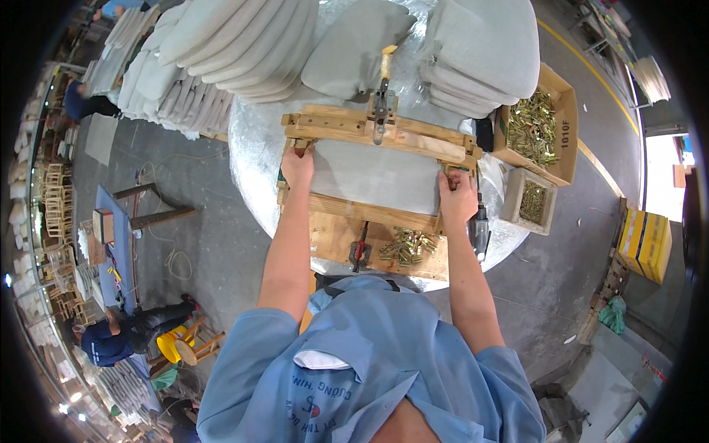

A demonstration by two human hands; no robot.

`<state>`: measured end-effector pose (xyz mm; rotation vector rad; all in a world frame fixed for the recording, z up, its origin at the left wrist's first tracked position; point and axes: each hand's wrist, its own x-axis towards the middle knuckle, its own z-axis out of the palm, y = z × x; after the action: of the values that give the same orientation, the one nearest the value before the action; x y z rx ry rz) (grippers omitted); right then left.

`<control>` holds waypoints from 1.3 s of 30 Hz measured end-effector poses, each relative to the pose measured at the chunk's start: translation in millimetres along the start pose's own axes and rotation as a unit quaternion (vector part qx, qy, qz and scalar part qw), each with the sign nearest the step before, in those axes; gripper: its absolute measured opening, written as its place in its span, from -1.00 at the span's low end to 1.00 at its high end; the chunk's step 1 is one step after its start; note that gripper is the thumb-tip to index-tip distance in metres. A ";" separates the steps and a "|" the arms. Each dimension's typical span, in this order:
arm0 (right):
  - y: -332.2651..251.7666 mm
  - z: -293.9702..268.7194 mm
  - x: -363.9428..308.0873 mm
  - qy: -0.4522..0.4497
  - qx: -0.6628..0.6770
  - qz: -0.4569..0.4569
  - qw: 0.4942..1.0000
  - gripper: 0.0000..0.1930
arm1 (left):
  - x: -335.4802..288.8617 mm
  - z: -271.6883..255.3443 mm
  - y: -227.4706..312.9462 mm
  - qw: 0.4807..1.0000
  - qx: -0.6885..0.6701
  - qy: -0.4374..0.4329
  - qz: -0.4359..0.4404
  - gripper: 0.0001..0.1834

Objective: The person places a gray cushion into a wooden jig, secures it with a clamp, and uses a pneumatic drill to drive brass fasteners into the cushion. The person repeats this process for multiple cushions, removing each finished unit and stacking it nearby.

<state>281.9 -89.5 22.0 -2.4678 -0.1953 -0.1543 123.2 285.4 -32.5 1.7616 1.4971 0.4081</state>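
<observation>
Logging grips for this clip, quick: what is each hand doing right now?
Left hand: closed on the grey seat pad edge at the wooden jig.
Right hand: closed on the pad's right edge.

Matt grey cloth seat pad (373, 177) lies in a bare wooden jig (384, 133) on glossy plastic wrap (255, 170).

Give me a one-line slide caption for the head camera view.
Both hands, left hand and right hand, press a grey seat cushion in a wooden clamp jig beside boxes of brass fasteners.

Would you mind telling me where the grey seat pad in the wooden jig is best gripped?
Probably at the pad's two side edges, from the near side: both hands sit there already, while the clamp bar covers its far edge.
</observation>
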 end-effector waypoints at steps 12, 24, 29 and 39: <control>4.9 4.1 4.4 -0.002 0.039 0.014 0.999 -0.71 | -10.7 -17.8 23.9 0.989 -0.126 -0.056 -0.045 -0.61; 134.6 -76.5 -67.8 -0.022 -0.023 0.060 0.998 -0.29 | -204.4 -143.0 24.8 0.331 -0.823 -0.409 -0.215 -0.58; 145.0 -64.7 -79.1 -0.074 -0.101 0.087 0.988 -0.21 | -240.6 -118.3 28.9 0.204 -0.844 -0.446 -0.218 -0.48; 150.3 -60.6 -68.5 -0.110 -0.092 0.158 0.977 -0.15 | -261.3 -119.6 56.2 0.267 -0.789 -0.547 -0.081 -0.44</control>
<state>237.7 -251.0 -32.0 -2.6589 0.1253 0.2485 13.9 81.2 146.8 -0.1614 -0.2510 0.1947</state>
